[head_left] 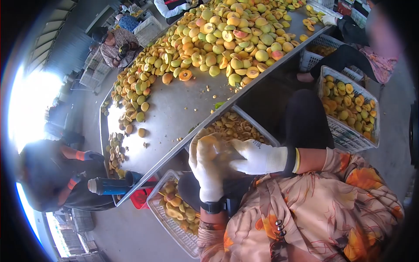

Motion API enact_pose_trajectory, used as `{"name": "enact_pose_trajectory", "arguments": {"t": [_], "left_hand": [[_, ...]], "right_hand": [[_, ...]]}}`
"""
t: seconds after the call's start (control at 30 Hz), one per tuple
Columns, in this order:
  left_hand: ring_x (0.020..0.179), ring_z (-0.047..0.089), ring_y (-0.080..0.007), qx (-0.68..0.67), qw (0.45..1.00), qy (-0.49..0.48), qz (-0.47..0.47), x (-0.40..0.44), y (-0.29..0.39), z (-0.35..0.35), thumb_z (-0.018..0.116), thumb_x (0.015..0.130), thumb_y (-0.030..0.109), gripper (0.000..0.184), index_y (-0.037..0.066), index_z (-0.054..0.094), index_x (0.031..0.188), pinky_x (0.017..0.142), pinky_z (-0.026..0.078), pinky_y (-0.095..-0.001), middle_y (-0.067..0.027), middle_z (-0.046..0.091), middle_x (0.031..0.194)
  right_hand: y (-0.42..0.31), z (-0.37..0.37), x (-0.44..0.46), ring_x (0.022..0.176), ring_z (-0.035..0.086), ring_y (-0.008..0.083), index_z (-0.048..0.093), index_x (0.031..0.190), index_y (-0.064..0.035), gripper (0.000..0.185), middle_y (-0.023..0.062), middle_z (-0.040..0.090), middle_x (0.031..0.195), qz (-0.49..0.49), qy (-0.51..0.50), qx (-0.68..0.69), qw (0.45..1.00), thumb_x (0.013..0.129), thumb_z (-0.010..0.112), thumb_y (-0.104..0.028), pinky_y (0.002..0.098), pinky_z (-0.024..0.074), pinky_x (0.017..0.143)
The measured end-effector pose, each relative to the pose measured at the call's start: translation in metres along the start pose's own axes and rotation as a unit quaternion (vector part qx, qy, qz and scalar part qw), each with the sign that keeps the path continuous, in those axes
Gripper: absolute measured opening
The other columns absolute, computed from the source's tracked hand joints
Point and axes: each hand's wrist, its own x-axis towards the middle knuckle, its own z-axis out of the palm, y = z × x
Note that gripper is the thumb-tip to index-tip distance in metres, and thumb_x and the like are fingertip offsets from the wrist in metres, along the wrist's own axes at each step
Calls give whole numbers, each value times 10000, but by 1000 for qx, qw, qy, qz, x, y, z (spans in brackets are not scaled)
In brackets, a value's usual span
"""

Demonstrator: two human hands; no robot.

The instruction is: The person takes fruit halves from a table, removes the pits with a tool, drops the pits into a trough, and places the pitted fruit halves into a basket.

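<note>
Both my hands wear white gloves and meet over my lap, just off the near edge of the metal table (174,105). My left hand (204,168), with a dark watch at the wrist, is curled around a yellow-orange peach (210,146), blurred by motion. My right hand (257,156) is closed close against the peach, thumb toward it; whatever it grips is hidden and smeared. Just beyond the hands, a crate (257,121) holds brownish pits or peach pieces. Many whole and halved peaches (218,39) lie heaped on the table.
A crate (168,227) of peach halves stands at lower left, another crate (347,131) of halves at right. A blue flask (107,186) lies by the table's left corner. Co-workers, among them a person in dark clothes (48,174), are around the table.
</note>
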Motion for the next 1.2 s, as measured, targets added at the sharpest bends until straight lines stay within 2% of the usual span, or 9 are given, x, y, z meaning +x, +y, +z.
{"name": "enact_pose_trajectory", "arguments": {"t": [0.1, 0.2, 0.5, 0.57, 0.63, 0.73, 0.87, 1.0, 1.2], "left_hand": [[874, 672, -211, -60, 997, 54, 7, -9, 0, 16, 482, 1091, 357, 495, -46, 533, 1373, 785, 568, -320, -165, 692, 1058], [871, 672, -214, -22, 994, 86, 62, -15, -9, 15, 489, 1090, 357, 497, -57, 541, 1361, 808, 563, -325, -176, 694, 1073], [787, 670, -203, 61, 987, 66, 133, -6, -5, 9, 517, 1072, 398, 518, -71, 574, 1285, 739, 558, -310, -182, 709, 996], [748, 660, -193, 13, 995, 55, 83, -3, -1, 9, 525, 1064, 427, 543, -77, 580, 1258, 705, 552, -300, -181, 711, 965], [727, 649, -188, 23, 995, 35, 91, 2, -2, 7, 535, 1055, 448, 564, -82, 582, 1242, 681, 545, -298, -182, 711, 951], [706, 638, -185, 44, 992, 26, 116, 7, -11, 5, 542, 1047, 472, 593, -87, 579, 1240, 664, 542, -299, -187, 709, 959], [734, 643, -199, 42, 991, 23, 123, 12, -21, 5, 552, 1033, 502, 633, -88, 572, 1262, 712, 556, -332, -206, 703, 1002], [852, 670, -236, -49, 997, -50, 18, 16, 0, -4, 577, 1013, 517, 672, -91, 558, 1297, 826, 562, -395, -208, 696, 1034], [776, 677, -191, 56, 996, 60, 42, 15, -16, -2, 566, 1032, 480, 572, -65, 636, 1190, 703, 548, -305, -149, 723, 931]], "right_hand": [[5, 20, 7, 783, 689, 391, 602, 1046, 25, 216, 219, 672, 867, -105, 56, -24, 993, 932, 609, -158, 445, 521, 676], [6, 32, 1, 771, 682, 388, 597, 1061, 22, 198, 211, 662, 875, -63, 55, -14, 996, 934, 592, -130, 447, 517, 669], [7, 45, 20, 751, 689, 307, 585, 1096, 27, 231, 161, 675, 869, -188, 87, 57, 977, 918, 623, -115, 392, 535, 655], [3, 32, 23, 643, 661, 250, 576, 1070, 27, 207, 120, 645, 771, -93, -9, 140, 986, 915, 610, -107, 367, 514, 566], [-18, -3, 21, 521, 607, 189, 566, 1029, 18, 169, 70, 590, 662, 171, -225, 290, 914, 913, 596, -102, 336, 475, 462], [-20, -19, 25, 425, 501, 113, 549, 986, -13, 127, 3, 479, 571, 251, -298, 404, 828, 920, 583, -117, 291, 400, 374], [-14, -21, 31, 423, 466, 116, 537, 979, -26, 138, 4, 489, 601, 226, -294, 330, 868, 939, 585, -149, 293, 412, 386], [-10, -20, 36, 442, 496, 120, 556, 1035, -14, 177, 14, 507, 614, 197, -274, 300, 892, 936, 582, -159, 292, 429, 399], [14, 2, 34, 491, 581, 143, 569, 1104, 8, 246, 59, 564, 615, 145, -255, 234, 927, 907, 586, -139, 304, 469, 428]]}}
